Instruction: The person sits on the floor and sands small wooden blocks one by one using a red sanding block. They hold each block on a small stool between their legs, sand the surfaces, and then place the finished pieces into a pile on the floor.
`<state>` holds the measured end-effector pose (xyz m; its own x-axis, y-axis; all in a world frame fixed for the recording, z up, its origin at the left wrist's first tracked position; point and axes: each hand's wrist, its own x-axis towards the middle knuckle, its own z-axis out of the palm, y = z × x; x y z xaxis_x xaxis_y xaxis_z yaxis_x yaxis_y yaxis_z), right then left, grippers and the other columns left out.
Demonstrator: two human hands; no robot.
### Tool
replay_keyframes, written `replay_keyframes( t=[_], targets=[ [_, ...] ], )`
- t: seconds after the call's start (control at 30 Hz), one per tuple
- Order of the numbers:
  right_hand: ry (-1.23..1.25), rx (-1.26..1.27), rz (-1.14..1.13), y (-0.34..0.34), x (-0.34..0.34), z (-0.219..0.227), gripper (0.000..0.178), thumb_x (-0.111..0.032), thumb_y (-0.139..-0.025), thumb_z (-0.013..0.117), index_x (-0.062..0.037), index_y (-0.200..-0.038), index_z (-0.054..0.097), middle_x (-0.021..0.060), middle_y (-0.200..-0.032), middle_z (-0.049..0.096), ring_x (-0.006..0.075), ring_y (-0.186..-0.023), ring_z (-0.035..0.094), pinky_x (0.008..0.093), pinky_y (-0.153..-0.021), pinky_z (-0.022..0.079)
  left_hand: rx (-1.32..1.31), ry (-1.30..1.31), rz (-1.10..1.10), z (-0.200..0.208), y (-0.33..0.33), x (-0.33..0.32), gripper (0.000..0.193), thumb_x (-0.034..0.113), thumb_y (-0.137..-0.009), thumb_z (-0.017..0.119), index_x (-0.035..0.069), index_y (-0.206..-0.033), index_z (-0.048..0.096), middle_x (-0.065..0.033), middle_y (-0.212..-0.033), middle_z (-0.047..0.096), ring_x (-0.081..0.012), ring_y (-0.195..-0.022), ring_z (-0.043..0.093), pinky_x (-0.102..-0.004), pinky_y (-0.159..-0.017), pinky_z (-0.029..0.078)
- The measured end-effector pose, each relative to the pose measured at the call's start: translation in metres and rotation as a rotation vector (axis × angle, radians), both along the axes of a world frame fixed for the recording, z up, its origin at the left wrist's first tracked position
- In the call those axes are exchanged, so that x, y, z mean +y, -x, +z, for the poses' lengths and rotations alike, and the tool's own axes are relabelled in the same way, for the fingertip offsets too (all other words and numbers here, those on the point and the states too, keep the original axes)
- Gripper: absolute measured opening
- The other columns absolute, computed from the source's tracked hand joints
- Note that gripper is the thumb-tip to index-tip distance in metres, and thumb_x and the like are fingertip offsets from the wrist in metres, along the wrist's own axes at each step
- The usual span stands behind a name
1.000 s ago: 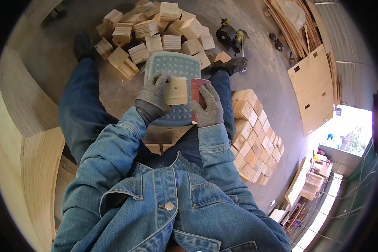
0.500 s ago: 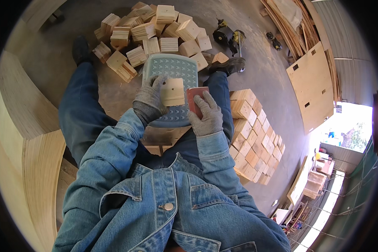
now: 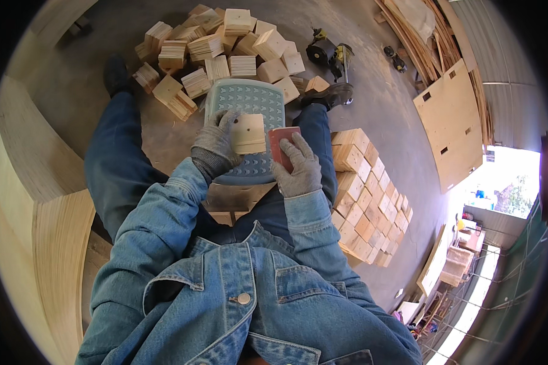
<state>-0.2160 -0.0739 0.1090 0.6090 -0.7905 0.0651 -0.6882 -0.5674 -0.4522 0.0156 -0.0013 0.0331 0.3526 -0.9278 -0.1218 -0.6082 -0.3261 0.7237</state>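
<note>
Head view, read from left to right: curved plywood sheets (image 3: 36,201) fill the left edge, bending with the lens. Next comes the person's left leg in blue jeans, its dark shoe (image 3: 114,74) on the concrete floor (image 3: 85,103). Above and to the right of the shoe lies a loose heap of small wooden blocks (image 3: 219,42). Just below the heap a pale green plastic stool (image 3: 245,100) stands between the knees and serves as the work surface. The left hand (image 3: 216,143), in a grey knit glove, is closed around the left edge of a square wooden block (image 3: 249,132) and holds it flat over the stool's top. Touching that block's right edge is a red sanding pad (image 3: 281,141), pressed there under the gloved right hand (image 3: 299,167), whose fingers lie flat over it. The two hands sit close together, the block between them. Right of the hands, beside the right leg, more wooden blocks are laid in a neat stacked row (image 3: 365,194). Beyond the right boot (image 3: 330,94) sits a dark power tool (image 3: 327,53). Farther right a plywood panel (image 3: 453,125) lies on the floor, with wood strips (image 3: 417,36) above it.
</note>
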Motion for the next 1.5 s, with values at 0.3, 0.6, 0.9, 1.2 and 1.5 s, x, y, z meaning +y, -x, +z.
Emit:
replay_keyframes(
  t=[0.3,0.6,0.9,1.2,1.5],
  targets=[
    [0.003,0.065,0.089,-0.028,0.001,-0.006,0.061,-0.027,-0.079,0.083,-0.0192,-0.138,0.07,0.0123,-0.157,0.053,0.0429,-0.131,0.057,0.0517,-0.112,0.046,-0.015,0.131,0.005,-0.009,0.002,0.004,0.111,0.026,-0.058,0.094,0.014,-0.155,0.041,-0.0213,-0.148,0.047,-0.0395,-0.134,0.054,-0.0422,-0.115,0.05],
    [0.042,-0.019,0.049,0.001,-0.004,0.006,0.057,-0.024,-0.078,0.083,-0.0184,-0.134,0.073,0.014,-0.152,0.058,0.042,-0.129,0.058,0.0498,-0.111,0.047,0.007,0.078,-0.009,-0.004,0.001,0.002,0.111,0.024,-0.058,0.093,0.013,-0.156,0.04,-0.021,-0.148,0.047,-0.0396,-0.136,0.052,-0.042,-0.116,0.049],
    [0.019,0.055,0.12,-0.005,0.003,-0.009,0.06,-0.024,-0.078,0.083,-0.0192,-0.136,0.071,0.0127,-0.157,0.054,0.0426,-0.131,0.057,0.0512,-0.11,0.048,0.007,0.094,-0.007,-0.004,0.001,0.003,0.108,0.023,-0.06,0.092,0.012,-0.155,0.042,-0.0192,-0.148,0.048,-0.0382,-0.136,0.053,-0.0423,-0.115,0.049],
    [0.042,-0.007,0.136,-0.019,0.015,0.014,0.06,-0.026,-0.077,0.084,-0.0205,-0.135,0.072,0.0103,-0.155,0.056,0.0419,-0.132,0.055,0.0533,-0.112,0.045,0.002,0.103,-0.015,-0.018,-0.001,0.004,0.109,0.029,-0.061,0.092,0.014,-0.156,0.042,-0.017,-0.15,0.047,-0.0361,-0.135,0.054,-0.0411,-0.116,0.049],
    [0.1,0.155,0.043,0.009,-0.001,0.0,0.06,-0.026,-0.077,0.083,-0.0188,-0.136,0.072,0.0094,-0.157,0.054,0.042,-0.13,0.056,0.0527,-0.112,0.046,0.031,-0.017,-0.007,0.01,0.0,0.001,0.112,0.028,-0.059,0.094,0.015,-0.156,0.04,-0.016,-0.149,0.048,-0.035,-0.138,0.052,-0.0407,-0.116,0.049]
  ],
)
